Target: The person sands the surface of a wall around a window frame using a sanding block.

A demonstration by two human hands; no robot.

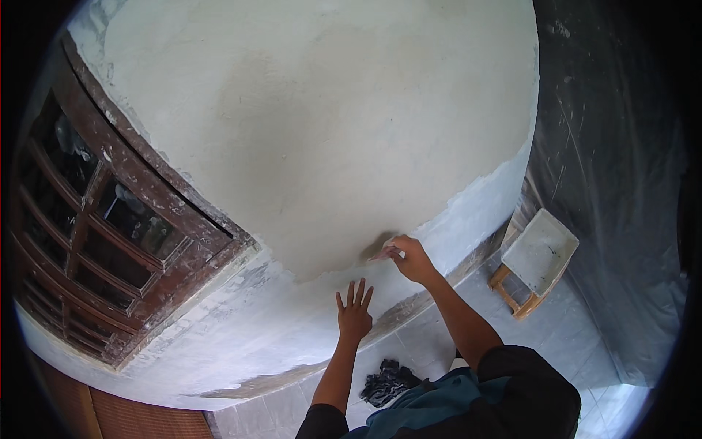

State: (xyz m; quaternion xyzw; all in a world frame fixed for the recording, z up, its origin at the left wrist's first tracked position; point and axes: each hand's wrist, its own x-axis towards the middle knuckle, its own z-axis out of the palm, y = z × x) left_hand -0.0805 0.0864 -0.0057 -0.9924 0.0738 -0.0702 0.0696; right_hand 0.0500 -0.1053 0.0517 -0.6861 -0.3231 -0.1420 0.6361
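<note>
A wall (307, 137) with grey-beige plaster above a whiter lower band fills the middle of the view. My right hand (408, 257) grips a small, thin flat scraper (382, 254), which lies against the wall near the lower edge of the beige coat and casts a dark shadow there. Below and left of it, my left hand (355, 315) is spread with its fingers apart on the white band, holding nothing.
A brown wooden window frame (192, 219) with glass panes stands at left. At right, a white tray (540, 252) rests on a wooden stool (518, 310) beside dark plastic sheeting (603, 164). A dark cloth bundle (388, 383) lies on the tiled floor near my body.
</note>
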